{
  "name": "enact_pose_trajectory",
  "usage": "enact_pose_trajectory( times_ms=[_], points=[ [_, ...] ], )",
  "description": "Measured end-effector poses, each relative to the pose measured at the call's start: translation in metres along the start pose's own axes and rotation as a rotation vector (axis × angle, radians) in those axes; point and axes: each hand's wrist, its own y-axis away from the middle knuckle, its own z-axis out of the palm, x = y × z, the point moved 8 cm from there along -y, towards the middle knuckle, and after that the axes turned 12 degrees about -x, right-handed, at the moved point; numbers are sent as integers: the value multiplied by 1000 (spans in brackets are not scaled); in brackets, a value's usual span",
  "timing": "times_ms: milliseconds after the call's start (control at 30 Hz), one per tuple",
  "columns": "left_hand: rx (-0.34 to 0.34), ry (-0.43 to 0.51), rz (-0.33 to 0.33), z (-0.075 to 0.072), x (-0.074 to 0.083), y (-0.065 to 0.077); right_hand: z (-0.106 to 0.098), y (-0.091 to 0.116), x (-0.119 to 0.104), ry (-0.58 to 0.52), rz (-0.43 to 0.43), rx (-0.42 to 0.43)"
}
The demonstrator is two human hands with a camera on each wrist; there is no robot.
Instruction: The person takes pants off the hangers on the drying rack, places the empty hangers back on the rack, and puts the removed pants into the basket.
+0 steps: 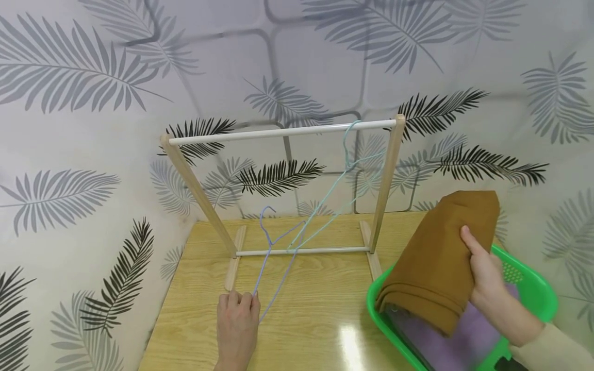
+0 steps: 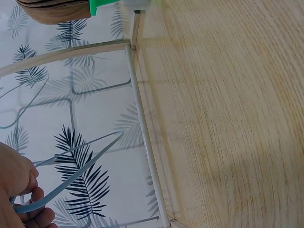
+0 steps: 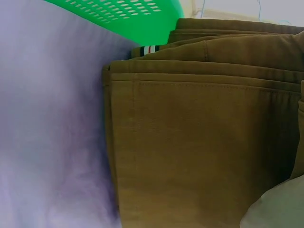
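My left hand (image 1: 238, 327) grips a lavender wire hanger (image 1: 262, 271) by its lower end, over the front of the table. The hanger's hook points up and away, overlapping the rack's lower bar in the head view. In the left wrist view, curled fingers (image 2: 35, 216) close round the hanger. My right hand (image 1: 487, 270) holds a folded brown garment (image 1: 436, 257), thumb on top and the other fingers hidden beneath. The garment is over a green basket (image 1: 540, 288) containing purple cloth (image 1: 482, 330). Stitched hems and a small striped strip show on the garment (image 3: 199, 133) in the right wrist view.
A wooden rack with a white top rail (image 1: 283, 132) stands at the back of the table (image 1: 306, 299). From the rail's right end hangs a mint-green hanger (image 1: 331, 191). Behind the rack is a leaf-patterned wall covering (image 1: 223, 67).
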Motion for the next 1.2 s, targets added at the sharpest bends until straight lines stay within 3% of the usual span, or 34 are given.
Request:
enact_pose_trajectory(
  times_ms=[567,800,1100,1200],
  points=[
    [-3,31,-17,0,-1,-1,-17,2,8,60,49,8],
    [-11,13,-10,0,0,-1,-30,4,10,136,83,30],
    [-9,16,-11,0,0,-1,-34,4,15,82,107,20],
    [-3,18,-7,0,0,0,-38,6,16,110,125,56]
  ],
)
